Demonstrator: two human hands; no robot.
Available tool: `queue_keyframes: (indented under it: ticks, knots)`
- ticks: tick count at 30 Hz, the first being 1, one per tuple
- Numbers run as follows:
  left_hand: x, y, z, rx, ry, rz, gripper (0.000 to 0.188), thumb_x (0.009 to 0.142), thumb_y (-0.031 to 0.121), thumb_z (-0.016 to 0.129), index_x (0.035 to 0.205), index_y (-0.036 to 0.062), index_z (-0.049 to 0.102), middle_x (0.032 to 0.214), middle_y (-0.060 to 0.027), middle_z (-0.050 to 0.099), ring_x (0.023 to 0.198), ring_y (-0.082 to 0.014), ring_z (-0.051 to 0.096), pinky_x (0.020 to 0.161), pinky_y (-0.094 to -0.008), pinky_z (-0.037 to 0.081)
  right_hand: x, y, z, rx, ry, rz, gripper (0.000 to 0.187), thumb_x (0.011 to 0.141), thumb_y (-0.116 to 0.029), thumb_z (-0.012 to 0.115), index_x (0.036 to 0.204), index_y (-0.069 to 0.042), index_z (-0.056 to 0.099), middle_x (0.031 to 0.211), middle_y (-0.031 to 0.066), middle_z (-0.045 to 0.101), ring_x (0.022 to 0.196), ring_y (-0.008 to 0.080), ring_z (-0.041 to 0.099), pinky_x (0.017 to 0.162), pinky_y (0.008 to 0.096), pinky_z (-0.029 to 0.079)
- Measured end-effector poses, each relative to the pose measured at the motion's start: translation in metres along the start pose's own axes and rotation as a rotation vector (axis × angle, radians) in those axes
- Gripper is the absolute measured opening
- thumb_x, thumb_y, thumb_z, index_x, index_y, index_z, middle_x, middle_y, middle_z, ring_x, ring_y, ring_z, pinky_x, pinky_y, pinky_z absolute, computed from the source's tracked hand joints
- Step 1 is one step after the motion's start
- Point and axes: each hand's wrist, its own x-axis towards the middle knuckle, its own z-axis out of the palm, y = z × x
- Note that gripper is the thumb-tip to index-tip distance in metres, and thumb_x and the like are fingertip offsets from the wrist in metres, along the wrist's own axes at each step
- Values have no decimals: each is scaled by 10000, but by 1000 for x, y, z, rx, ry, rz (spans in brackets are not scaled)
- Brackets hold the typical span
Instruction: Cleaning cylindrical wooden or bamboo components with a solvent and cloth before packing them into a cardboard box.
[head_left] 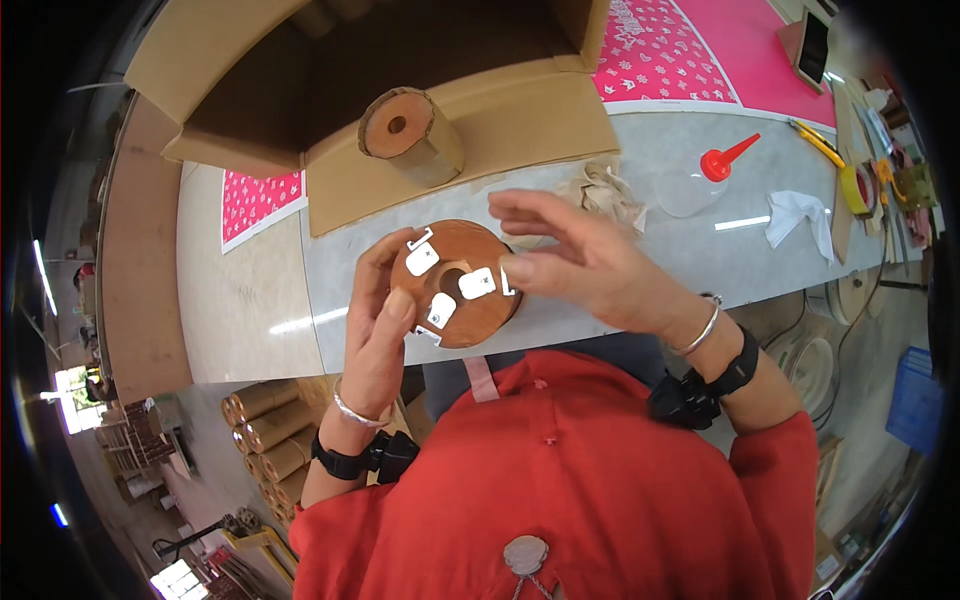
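My left hand (378, 325) grips a round brown wooden piece (490, 320) by its left side, thumb on the near face and fingers behind. The piece has a hole in its middle and is held over the table's front edge. Three white plastic clips sit around its face: an upper one (422, 259), a right one (479, 283) and a lower one (440, 311), their hooked ends at the rim. My right hand (590, 265) is open, its fingers stretched out past the right rim. Its thumb lies beside the right clip; whether it touches cannot be told.
A large open cardboard box (560, 115) stands beyond my hands, with a paper-wrapped roll (435, 150) on its flap. Crumpled paper (610, 195), a clear bottle with red nozzle (717, 165), a white cloth (800, 220) and a yellow cutter (818, 143) lie to the right.
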Motion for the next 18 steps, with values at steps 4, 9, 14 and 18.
queue_keyframes:
  ticks: [4, 9, 14, 18]
  knots:
    - [0, 8, 7, -27, 41, -120, 629, 849, 381, 585, 1323, 28, 372, 1309, -121, 451, 1193, -210, 459, 935, -314, 424, 2, -7, 9, 15, -30, 42, 654, 861, -363, 653, 1276, 83, 413, 1162, 217, 528, 1067, 233, 551, 871, 308, 486]
    - [5, 2, 3, -52, 30, -71, 622, 822, 331, 635, 1308, 33, 386, 1299, -129, 454, 1171, -210, 471, 953, -330, 413, 5, -9, 13, -14, -18, 55, 602, 854, -326, 659, 1236, 86, 442, 1113, 178, 553, 1000, 195, 569, 838, 298, 497]
    - [4, 3, 1, -76, 12, -92, 594, 828, 275, 642, 1309, 44, 381, 1245, -121, 469, 1134, -190, 485, 818, -289, 503, 8, -13, 15, -72, -22, 97, 560, 833, -286, 677, 1229, 51, 472, 1125, 144, 562, 1017, 181, 563, 866, 316, 478]
    - [0, 5, 0, -154, -22, -133, 600, 823, 204, 653, 1319, 43, 358, 1269, -120, 442, 1112, -193, 500, 774, -296, 530, 7, -13, 13, -134, -19, 122, 554, 815, -291, 700, 1251, -22, 489, 1154, 105, 562, 1071, 186, 545, 911, 329, 443]
